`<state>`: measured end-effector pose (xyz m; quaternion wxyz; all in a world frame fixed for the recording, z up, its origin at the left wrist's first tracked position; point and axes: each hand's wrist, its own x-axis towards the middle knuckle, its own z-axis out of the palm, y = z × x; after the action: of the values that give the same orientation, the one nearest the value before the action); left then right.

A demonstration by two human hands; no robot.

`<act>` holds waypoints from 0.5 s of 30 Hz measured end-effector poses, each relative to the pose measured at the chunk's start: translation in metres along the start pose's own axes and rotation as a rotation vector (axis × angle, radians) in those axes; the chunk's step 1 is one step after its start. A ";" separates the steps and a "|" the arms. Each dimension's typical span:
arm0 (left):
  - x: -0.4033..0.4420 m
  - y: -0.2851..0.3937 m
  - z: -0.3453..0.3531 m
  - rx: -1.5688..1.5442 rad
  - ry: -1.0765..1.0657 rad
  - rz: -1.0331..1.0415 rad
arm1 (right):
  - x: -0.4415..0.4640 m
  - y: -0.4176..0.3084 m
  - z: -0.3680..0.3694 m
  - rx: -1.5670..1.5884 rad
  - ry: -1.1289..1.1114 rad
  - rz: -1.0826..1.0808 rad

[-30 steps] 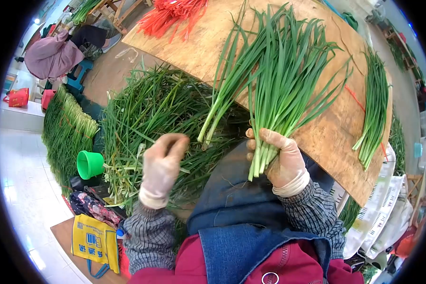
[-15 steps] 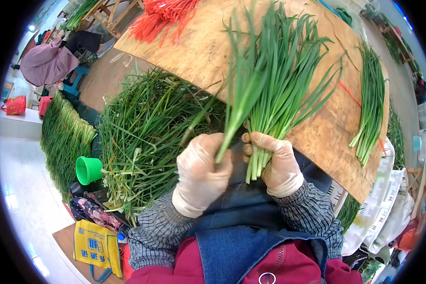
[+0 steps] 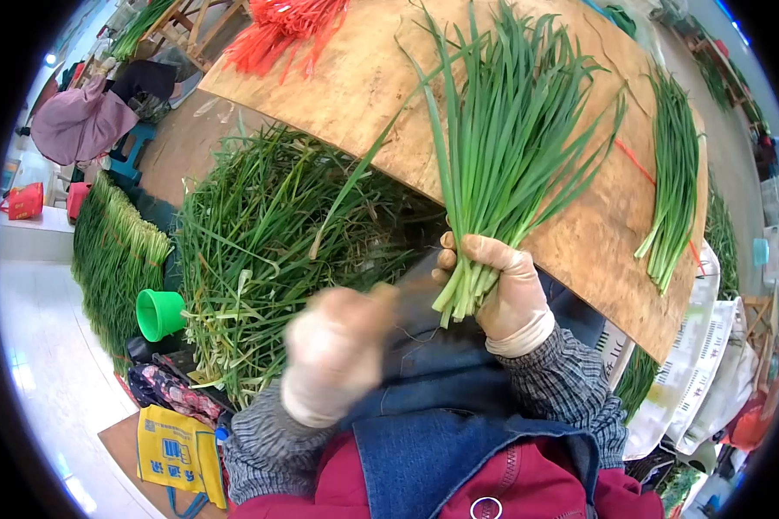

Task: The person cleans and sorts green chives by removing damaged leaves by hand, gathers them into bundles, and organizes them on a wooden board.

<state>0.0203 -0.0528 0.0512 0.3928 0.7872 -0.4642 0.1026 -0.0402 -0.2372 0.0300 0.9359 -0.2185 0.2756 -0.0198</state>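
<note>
A bunch of garlic chives (image 3: 502,156) fans out over the wooden board, its pale cut stems pointing toward me. Around the base of those stems my right hand (image 3: 512,294), in a whitish glove, is closed. My left hand (image 3: 333,350), gloved too, is smeared by motion in front of the heap of loose chives (image 3: 273,233). Whether its fingers hold anything does not show. A second bunch of chives (image 3: 673,173) lies on the right side of the wooden board (image 3: 597,259).
Red ties (image 3: 290,26) lie at the board's far left corner. On the left stand a green cup (image 3: 160,315), stacked chive bundles (image 3: 117,251) and a yellow bag (image 3: 177,450). White sacks (image 3: 688,381) are at the right. Another person (image 3: 82,121) sits at the upper left.
My left hand has moved down and left, away from the bunch. The blurred chives it held now appear to be with the bunch in my right hand. The view has shifted slightly.
</note>
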 end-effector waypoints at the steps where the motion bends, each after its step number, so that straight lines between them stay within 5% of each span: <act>1: -0.003 -0.010 -0.012 0.129 0.061 -0.103 | 0.001 0.000 -0.001 -0.001 -0.014 -0.012; 2: -0.003 -0.018 -0.019 0.259 0.123 -0.205 | 0.001 0.001 -0.002 -0.001 -0.030 -0.024; 5: 0.011 -0.018 -0.015 0.268 0.069 -0.056 | 0.000 0.005 0.009 -0.040 0.054 -0.068; 8: 0.026 0.010 0.011 -0.185 -0.064 -0.246 | 0.002 0.009 0.011 -0.061 0.076 -0.107; 11: 0.039 0.019 0.040 -0.070 -0.134 -0.372 | 0.004 0.012 0.006 -0.027 0.092 -0.140; 15: 0.031 0.016 0.041 -0.570 -0.030 -0.704 | 0.000 0.005 0.007 0.023 0.099 -0.044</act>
<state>0.0162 -0.1068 0.0485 0.5978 0.7591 -0.1838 -0.1806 -0.0371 -0.2304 0.0330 0.9229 -0.2125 0.3165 -0.0541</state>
